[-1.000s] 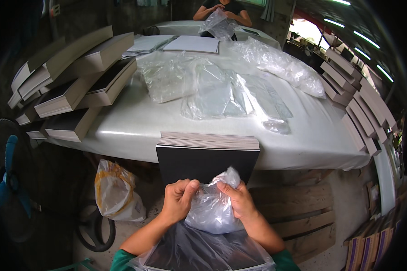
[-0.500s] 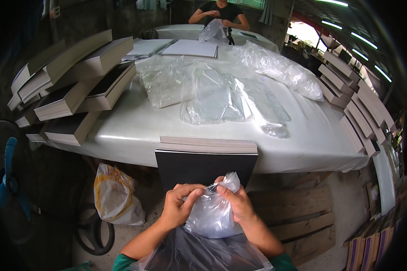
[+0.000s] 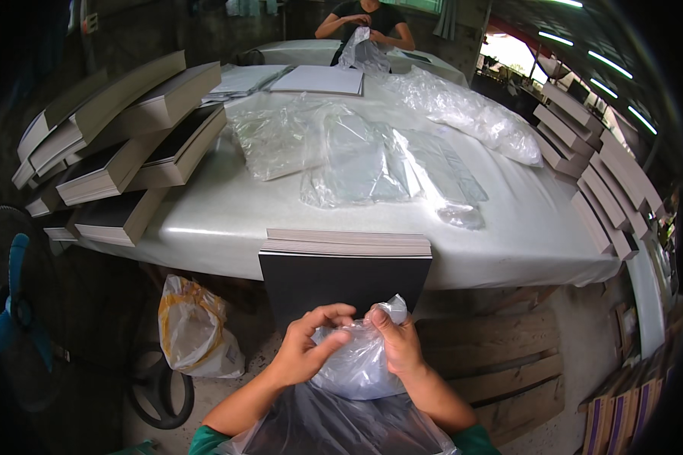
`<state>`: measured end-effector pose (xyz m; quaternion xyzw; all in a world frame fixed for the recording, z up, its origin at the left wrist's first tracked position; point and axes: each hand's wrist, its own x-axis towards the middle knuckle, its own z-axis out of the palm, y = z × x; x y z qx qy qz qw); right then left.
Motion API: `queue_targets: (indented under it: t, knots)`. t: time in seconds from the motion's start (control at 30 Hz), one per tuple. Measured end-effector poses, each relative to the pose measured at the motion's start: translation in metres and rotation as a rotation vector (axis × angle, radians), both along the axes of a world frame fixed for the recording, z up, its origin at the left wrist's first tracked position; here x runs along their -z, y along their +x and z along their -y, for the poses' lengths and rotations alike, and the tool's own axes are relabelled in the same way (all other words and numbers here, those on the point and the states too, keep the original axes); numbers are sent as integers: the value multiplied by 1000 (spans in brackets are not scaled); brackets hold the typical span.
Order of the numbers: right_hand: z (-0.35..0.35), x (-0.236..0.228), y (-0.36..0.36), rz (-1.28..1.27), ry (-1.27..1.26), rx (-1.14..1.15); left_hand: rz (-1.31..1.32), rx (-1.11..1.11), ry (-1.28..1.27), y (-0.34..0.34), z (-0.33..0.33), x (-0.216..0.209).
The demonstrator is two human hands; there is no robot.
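Observation:
A clear plastic bag [image 3: 354, 369] sits in front of me, its upper end gathered into a twisted neck. My right hand [image 3: 399, 340] grips that neck, and a crumpled tip of film sticks up above the thumb. At the bag's left side is my left hand [image 3: 312, 345], thumb and fingers apart; its fingertips are close to the film, and whether they touch it I cannot tell. What the bag contains is hard to make out through the film. More clear film over something dark [image 3: 319, 425] lies below, between my forearms. Just beyond my hands stands a thick stack of black-covered boards [image 3: 341, 284] against the table edge.
The white-covered table [image 3: 205, 227] bears flat clear bags [image 3: 357, 163] and a long bundle of clear film [image 3: 470, 114]. Board stacks rise at left [image 3: 121, 163] and right [image 3: 607, 189]. A blue-bladed fan [image 3: 11, 311] and a white sack [image 3: 193, 334] stand at left. Across the table another person handles a bag.
My left thumb and fingers have parted from their pinch on the film near the neck. The right hand keeps its grip. The person opposite has raised their bag slightly.

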<state>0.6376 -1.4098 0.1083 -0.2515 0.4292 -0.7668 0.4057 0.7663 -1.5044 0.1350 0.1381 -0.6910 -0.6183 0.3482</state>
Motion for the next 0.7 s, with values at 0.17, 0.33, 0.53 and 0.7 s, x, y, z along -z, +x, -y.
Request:
queue_targets:
  t: [0.17, 0.33, 0.53, 0.7]
  knots:
    - [-4, -8, 0, 24, -2, -115, 43, -28, -76, 7, 13, 12]
    - [-9, -12, -3, 320, -97, -338, -50, -145, -232, -3, 20, 10]
    - [-21, -5, -35, 76, -96, -468, 56, 73, 193, 12, 25, 1]
    - [-17, -24, -23, 323, -89, -386, 140, -106, -306, 1, 27, 4]
